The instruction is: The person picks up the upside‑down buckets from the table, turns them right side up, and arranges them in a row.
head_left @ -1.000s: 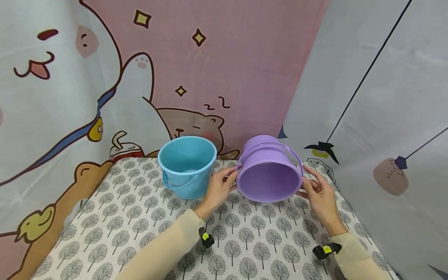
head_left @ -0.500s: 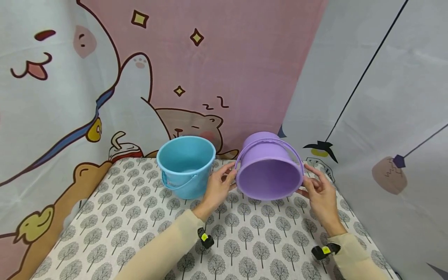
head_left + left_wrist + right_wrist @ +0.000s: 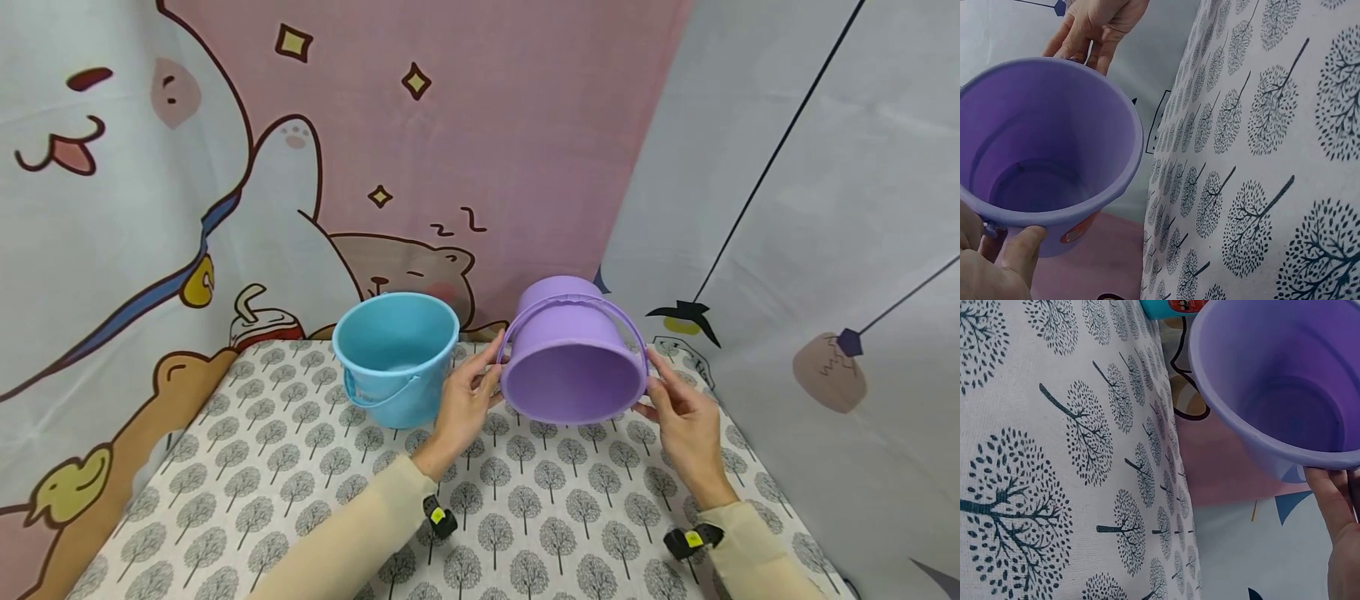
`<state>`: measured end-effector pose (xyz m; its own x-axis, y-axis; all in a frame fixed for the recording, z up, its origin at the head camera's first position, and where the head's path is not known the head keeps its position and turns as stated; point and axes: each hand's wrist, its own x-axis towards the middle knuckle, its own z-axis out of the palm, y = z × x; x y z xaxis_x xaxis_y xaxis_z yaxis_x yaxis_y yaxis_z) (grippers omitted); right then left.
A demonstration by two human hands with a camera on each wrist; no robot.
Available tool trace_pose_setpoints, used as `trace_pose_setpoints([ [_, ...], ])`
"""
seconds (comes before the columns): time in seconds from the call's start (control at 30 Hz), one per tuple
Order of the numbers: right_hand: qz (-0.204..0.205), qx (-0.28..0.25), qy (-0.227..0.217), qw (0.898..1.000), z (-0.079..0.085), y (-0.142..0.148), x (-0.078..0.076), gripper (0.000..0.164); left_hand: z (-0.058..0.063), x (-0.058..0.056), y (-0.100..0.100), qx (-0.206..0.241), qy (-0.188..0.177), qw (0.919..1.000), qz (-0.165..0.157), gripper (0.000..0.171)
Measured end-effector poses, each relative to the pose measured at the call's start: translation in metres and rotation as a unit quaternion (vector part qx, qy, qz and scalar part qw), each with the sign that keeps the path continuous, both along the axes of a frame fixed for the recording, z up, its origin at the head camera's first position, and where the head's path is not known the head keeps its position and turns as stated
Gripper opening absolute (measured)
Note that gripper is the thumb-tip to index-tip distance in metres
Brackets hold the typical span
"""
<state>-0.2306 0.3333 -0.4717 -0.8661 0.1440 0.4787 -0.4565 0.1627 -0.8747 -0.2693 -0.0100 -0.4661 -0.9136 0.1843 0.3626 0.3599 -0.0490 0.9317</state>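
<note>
Between my two hands a purple bucket point(image 3: 573, 379) is held tipped on its side, its mouth facing me and its handle point(image 3: 570, 300) lying up across its body. My left hand point(image 3: 461, 408) grips the rim's left side at the handle joint; in the left wrist view the thumb point(image 3: 1025, 247) presses near the rim. On the opposite side my right hand point(image 3: 686, 425) pinches the rim between thumb and fingers. Inside, the bucket point(image 3: 1285, 394) shows bare walls and floor. Just left of my left hand stands a light blue bucket point(image 3: 397, 358), upright, its handle hanging down in front.
A table point(image 3: 300, 467) with a tree-print cloth lies under both buckets. Behind it hangs a cartoon-print curtain point(image 3: 510, 125), pink and white, close to the table's back edge. Another printed sheet point(image 3: 825, 208) borders the right side.
The purple bucket has risen slightly and its base has tilted up, with both hands still holding its rim. The blue bucket stays standing. The whole view has shifted a little.
</note>
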Motion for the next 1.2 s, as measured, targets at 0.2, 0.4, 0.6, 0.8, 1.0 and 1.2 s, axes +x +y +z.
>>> trace_pose_setpoints([
  [0.2,0.008,-0.019,0.03,0.999,0.0,-0.004,-0.001,0.04,-0.001,0.001,0.0,0.01,0.011,0.9999,0.007,0.064],
  [0.4,-0.014,-0.01,0.027,0.999,-0.001,-0.006,0.0,0.034,-0.001,0.003,0.0,0.007,0.047,0.9985,0.029,0.056],
  [0.6,-0.009,-0.022,0.031,0.999,0.003,-0.011,0.003,0.034,-0.001,0.002,0.001,0.008,0.057,0.9971,0.05,0.043],
  [0.8,0.011,0.0,0.046,0.999,0.004,-0.011,0.003,0.037,-0.002,0.002,-0.003,0.008,0.048,0.998,0.04,0.043],
  [1.0,0.034,0.047,0.061,0.996,0.003,-0.008,0.001,0.046,0.0,0.003,-0.009,-0.008,0.065,0.9975,0.027,0.043],
  [1.2,0.057,0.072,0.081,0.993,0.003,-0.008,-0.001,0.06,0.003,0.006,-0.015,-0.058,0.085,0.9944,0.027,0.053],
])
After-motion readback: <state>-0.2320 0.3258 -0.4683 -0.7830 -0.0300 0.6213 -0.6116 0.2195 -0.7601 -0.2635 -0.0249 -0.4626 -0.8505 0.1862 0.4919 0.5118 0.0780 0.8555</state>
